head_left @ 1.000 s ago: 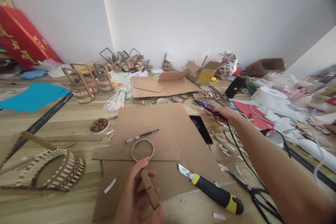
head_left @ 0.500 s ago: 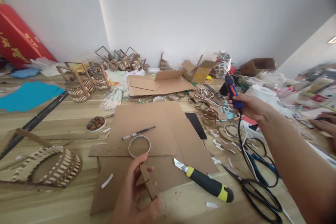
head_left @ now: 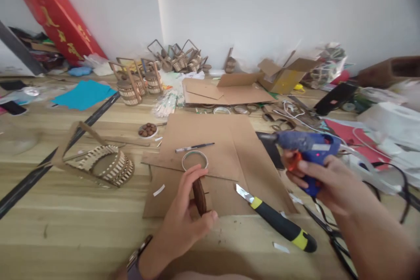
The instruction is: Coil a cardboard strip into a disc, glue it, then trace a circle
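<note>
My left hand point(head_left: 173, 214) pinches a narrow dark brown piece point(head_left: 199, 197), seen nearly edge-on, between fingers and thumb; its full shape is hidden. In my right hand point(head_left: 334, 179) is a blue hot glue gun point(head_left: 308, 142) with an orange trigger, its nozzle pointing left. Just beyond my left fingers, a pale ring point(head_left: 206, 159) and a pen point(head_left: 194, 147) lie on brown cardboard sheets point(head_left: 243, 140). Between my hands rests a black-and-yellow utility knife point(head_left: 278, 221), blade out. Below the right forearm, black scissors point(head_left: 328, 229) are partly covered.
A slatted basket with a handle point(head_left: 123, 170) lies at the left, near a bowl of brown nuts point(head_left: 147, 130). Small finished baskets point(head_left: 129, 92) and an open carton point(head_left: 287, 74) stand further back. Blue sheets point(head_left: 83, 95) lie at the far left.
My right hand has brought the glue gun down and nearer, turning its nozzle leftward. The brown piece in my left hand has been turned to show a darker side. The view has swung left.
</note>
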`<action>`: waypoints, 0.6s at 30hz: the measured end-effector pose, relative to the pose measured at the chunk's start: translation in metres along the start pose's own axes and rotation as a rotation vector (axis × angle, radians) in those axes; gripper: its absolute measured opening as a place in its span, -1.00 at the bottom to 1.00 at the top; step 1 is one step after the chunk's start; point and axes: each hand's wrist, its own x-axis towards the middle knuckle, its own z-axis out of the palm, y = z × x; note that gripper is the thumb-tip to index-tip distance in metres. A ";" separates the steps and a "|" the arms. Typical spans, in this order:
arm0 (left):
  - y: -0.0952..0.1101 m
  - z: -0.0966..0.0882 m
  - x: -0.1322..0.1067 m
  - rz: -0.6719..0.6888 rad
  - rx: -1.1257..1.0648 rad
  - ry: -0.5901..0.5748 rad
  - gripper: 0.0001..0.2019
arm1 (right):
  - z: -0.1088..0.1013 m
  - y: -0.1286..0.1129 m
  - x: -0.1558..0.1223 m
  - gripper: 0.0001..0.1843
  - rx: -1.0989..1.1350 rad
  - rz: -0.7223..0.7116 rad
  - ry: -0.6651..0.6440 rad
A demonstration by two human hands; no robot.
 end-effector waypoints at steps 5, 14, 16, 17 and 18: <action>0.002 -0.002 0.004 -0.039 -0.053 0.002 -0.43 | 0.027 0.036 -0.019 -0.60 -0.321 0.011 -0.009; 0.002 -0.008 0.009 0.023 0.242 0.096 -0.50 | 0.048 0.047 -0.030 -0.52 -0.340 -0.022 -0.217; 0.003 -0.008 0.010 0.032 0.289 0.103 -0.48 | 0.048 0.052 -0.027 -0.48 -0.341 -0.001 -0.262; 0.003 -0.008 0.010 0.037 0.311 0.105 -0.48 | 0.047 0.055 -0.025 -0.47 -0.347 0.005 -0.302; 0.003 -0.008 0.010 0.042 0.331 0.105 -0.47 | 0.046 0.057 -0.022 -0.47 -0.351 0.002 -0.351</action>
